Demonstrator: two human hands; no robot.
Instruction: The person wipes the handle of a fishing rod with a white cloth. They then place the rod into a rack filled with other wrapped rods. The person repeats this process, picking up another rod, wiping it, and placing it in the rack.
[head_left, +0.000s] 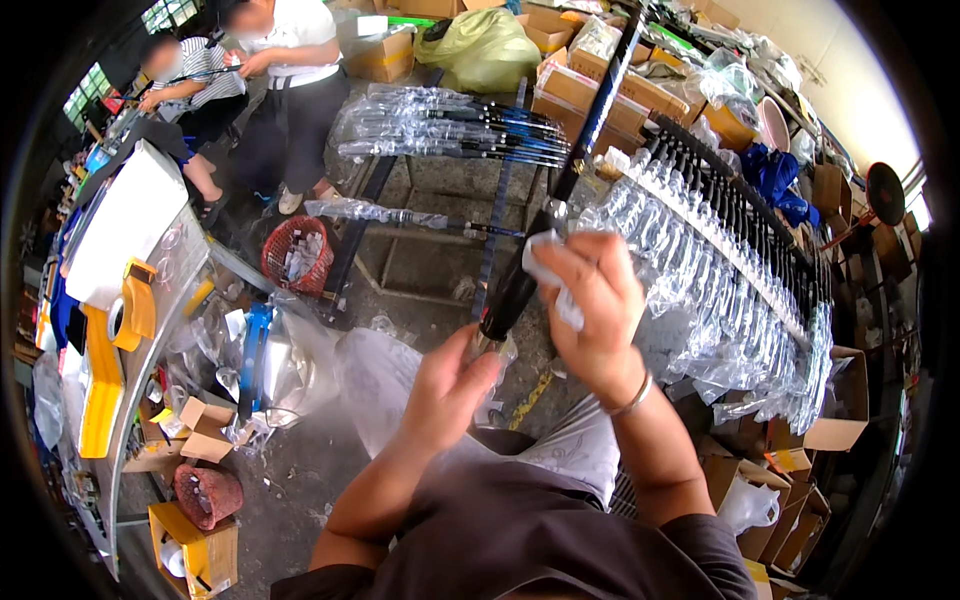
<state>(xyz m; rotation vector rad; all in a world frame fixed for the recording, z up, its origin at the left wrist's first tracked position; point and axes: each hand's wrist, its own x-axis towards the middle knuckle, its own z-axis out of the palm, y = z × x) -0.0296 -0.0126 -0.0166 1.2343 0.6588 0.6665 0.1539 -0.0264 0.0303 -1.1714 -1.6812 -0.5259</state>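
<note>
A black fishing rod (594, 122) slants up and away in front of me, its thick dark handle nearest my body. My left hand (450, 385) is closed around the butt end of the handle, where a bit of clear plastic shows by the fingers. Higher up, my right hand (597, 295) is closed on a crumpled white cloth (545, 258), which presses against the upper handle. Beyond my hands, several plastic-wrapped rods (440, 130) lie on a metal frame (375, 190), and a single wrapped rod (390, 213) rests lower on it.
Right of me, a rack holds many plastic-sleeved rods (690, 285). A red basket (297, 262) with scraps stands left of the frame. A workbench (150, 370) with a yellow tape dispenser (133, 305) curves along the left. Two people are at the far left; cardboard boxes (595, 100) sit behind.
</note>
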